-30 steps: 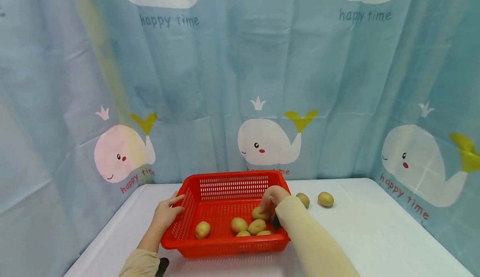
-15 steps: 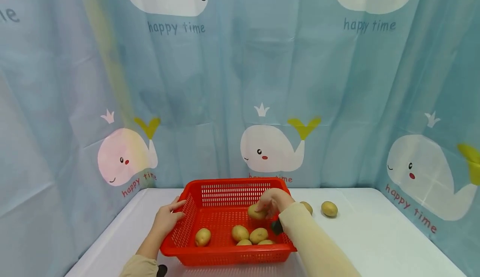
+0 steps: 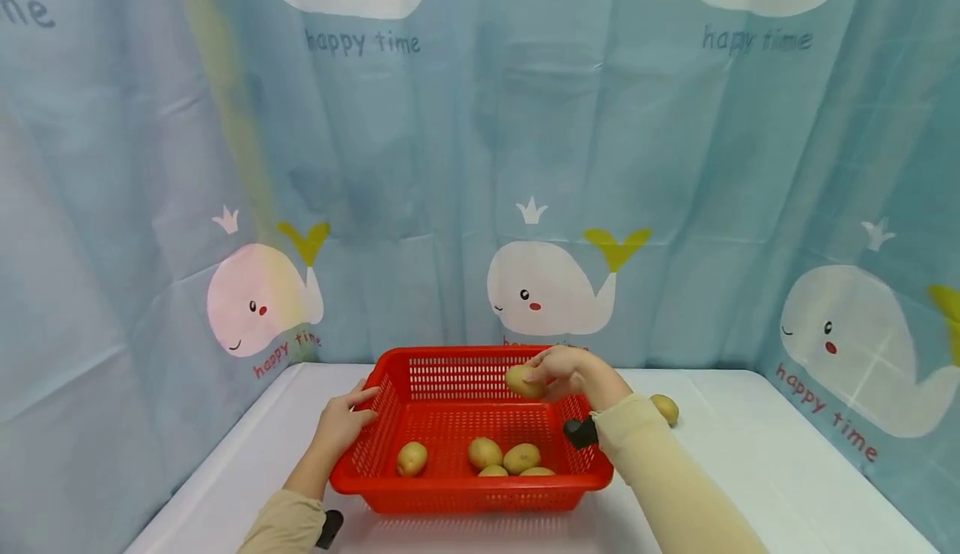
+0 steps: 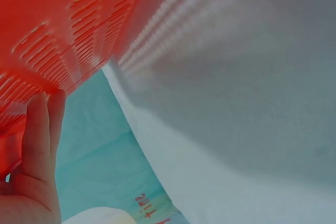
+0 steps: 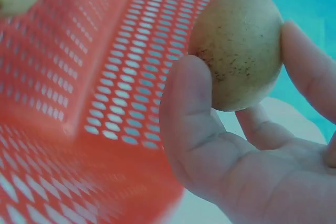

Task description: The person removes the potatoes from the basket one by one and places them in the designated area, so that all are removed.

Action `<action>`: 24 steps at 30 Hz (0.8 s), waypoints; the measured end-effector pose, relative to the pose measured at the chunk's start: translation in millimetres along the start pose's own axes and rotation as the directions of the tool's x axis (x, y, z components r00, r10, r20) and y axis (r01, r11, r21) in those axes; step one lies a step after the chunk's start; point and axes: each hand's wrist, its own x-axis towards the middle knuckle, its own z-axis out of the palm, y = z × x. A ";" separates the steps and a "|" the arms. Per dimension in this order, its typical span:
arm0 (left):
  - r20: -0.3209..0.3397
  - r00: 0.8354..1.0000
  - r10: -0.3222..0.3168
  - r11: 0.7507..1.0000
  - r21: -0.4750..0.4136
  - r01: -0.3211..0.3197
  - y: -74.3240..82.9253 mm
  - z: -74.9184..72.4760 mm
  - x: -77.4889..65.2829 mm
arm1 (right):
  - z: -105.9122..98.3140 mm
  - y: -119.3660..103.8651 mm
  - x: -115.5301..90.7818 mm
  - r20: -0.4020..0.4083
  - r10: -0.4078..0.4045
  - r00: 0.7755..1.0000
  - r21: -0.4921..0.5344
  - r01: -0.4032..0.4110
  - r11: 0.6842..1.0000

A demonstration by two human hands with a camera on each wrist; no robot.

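Above the right part of a red plastic basket (image 3: pixel 480 483), my right hand (image 3: pixel 567 368) pinches a potato (image 3: pixel 522 381) between thumb and fingers. The right wrist view shows dark specks on this potato (image 5: pixel 236 48). My left hand (image 3: pixel 341 421) holds the basket's left rim, with two straight fingers (image 4: pixel 38 135) against the slotted outer wall. Inside the basket lie a lone potato (image 3: pixel 412 459) at the left and several more near the front, including one potato (image 3: pixel 484 452) beside another potato (image 3: pixel 522 458). The front wall partly hides the nearest ones.
Right of the basket, a potato (image 3: pixel 665 409) lies on the white table (image 3: pixel 750 462), partly behind the right sleeve. A blue curtain (image 3: pixel 420 287) with whale prints hangs behind the table and along its sides.
My right hand has lifted the potato from the basket's floor, up and slightly right. My left hand stays at the left rim. The right sleeve now covers a second potato on the table.
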 end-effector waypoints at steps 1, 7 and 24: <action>0.000 1.000 -0.001 1.000 0.009 0.001 0.0 -0.4 -0.9 | -3.5 -0.9 -4.3 -0.003 -0.012 1.000 0.006 0.012 1.000; 0.011 1.000 0.018 1.000 0.025 -0.018 2.1 -2.5 0.8 | -27.5 -5.9 -26.8 -0.011 -0.067 0.998 0.068 0.068 0.995; 0.009 1.000 -0.003 1.000 -0.016 0.003 2.1 -1.5 1.3 | -66.3 18.7 -60.9 -0.112 -0.086 0.990 0.096 0.097 0.991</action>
